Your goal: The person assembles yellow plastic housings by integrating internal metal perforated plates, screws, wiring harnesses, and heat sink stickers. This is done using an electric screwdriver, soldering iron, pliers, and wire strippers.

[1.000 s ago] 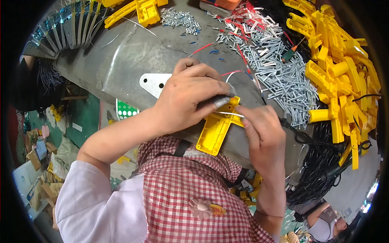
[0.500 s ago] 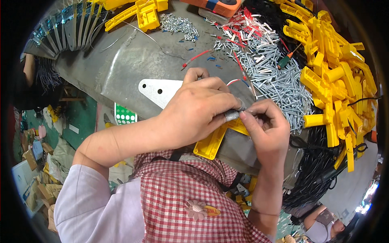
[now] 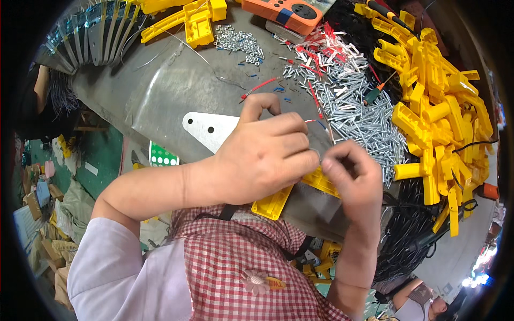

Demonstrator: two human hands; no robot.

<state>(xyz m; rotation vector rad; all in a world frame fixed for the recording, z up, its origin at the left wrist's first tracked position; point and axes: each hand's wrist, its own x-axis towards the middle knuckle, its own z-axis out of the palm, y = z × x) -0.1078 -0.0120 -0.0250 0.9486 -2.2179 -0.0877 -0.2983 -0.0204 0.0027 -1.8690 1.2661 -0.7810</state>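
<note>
The yellow plastic part [image 3: 278, 200] lies flat at the near edge of the grey metal table [image 3: 160, 101], mostly hidden under your hands. Your left hand [image 3: 265, 155] is curled down over it, pressing; your right hand [image 3: 350, 174] pinches something small at its fingertips (too small to make out, likely a screw or wire end). Keep the part pinned flat and work slowly. The screw pile [image 3: 358, 115] sits just beyond, yellow mouldings [image 3: 439, 107] to the right.

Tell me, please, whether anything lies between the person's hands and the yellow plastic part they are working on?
Nothing visible does. The left hand lies directly over the yellow plastic part, hiding its middle, and the right hand pinches at its upper edge where the fingers meet. The screw pile lies beyond.
</note>
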